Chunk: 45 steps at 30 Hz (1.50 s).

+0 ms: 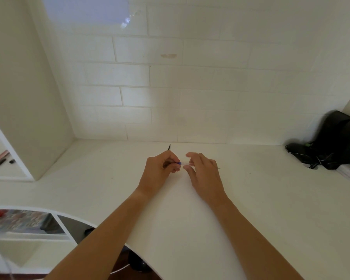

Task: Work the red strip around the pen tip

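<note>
Both forearms reach across the white desk (251,199), hands meeting near its back edge. The left hand (160,172) curls its fingers around a thin pen (179,163), whose dark tip (169,147) pokes out behind the knuckles. Just right of the pen, the right hand (203,172) hovers with fingers loosely spread; whether they touch it is unclear. Black gear (335,142) sits well right of the pen, in the corner.

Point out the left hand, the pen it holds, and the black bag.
left hand (157,171): head view, back of hand.
pen (169,147): head view, dark tip.
black bag (336,138): head view, its front.
</note>
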Available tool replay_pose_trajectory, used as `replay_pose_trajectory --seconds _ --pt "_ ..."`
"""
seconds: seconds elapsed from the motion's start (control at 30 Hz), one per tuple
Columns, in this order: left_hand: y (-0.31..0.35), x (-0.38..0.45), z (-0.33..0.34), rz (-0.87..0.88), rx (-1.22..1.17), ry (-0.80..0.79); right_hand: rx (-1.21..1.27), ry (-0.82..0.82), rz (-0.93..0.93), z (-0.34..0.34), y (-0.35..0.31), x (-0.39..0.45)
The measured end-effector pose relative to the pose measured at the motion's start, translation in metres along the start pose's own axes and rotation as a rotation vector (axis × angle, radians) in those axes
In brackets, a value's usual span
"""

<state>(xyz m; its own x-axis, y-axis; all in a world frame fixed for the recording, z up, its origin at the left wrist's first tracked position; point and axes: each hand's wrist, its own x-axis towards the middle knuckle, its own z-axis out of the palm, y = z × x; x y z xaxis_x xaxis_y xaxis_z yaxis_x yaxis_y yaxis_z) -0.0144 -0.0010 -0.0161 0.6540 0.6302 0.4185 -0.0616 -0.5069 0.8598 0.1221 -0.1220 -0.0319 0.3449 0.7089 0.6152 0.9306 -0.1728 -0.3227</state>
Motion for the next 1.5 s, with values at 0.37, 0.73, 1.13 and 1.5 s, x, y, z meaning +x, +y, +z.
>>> replay_pose_trajectory --seconds 0.37,0.73,1.13,1.5 --pt "0.0010 -0.0003 0.0001 0.003 0.034 -0.010 0.002 0.025 -0.002 0.0015 0.0018 -0.0002" --pt "-0.0052 0.0024 0.0029 0.167 0.283 0.015 -0.017 0.054 -0.033 -0.0015 0.0037 -0.0004" --pt "-0.0073 0.0009 0.0027 0.217 0.331 0.011 -0.107 0.083 -0.026 0.0046 0.0062 -0.0003" --pt "-0.0040 0.0011 0.0044 0.195 0.377 -0.018 0.009 0.023 -0.014 -0.0006 0.0027 0.0009"
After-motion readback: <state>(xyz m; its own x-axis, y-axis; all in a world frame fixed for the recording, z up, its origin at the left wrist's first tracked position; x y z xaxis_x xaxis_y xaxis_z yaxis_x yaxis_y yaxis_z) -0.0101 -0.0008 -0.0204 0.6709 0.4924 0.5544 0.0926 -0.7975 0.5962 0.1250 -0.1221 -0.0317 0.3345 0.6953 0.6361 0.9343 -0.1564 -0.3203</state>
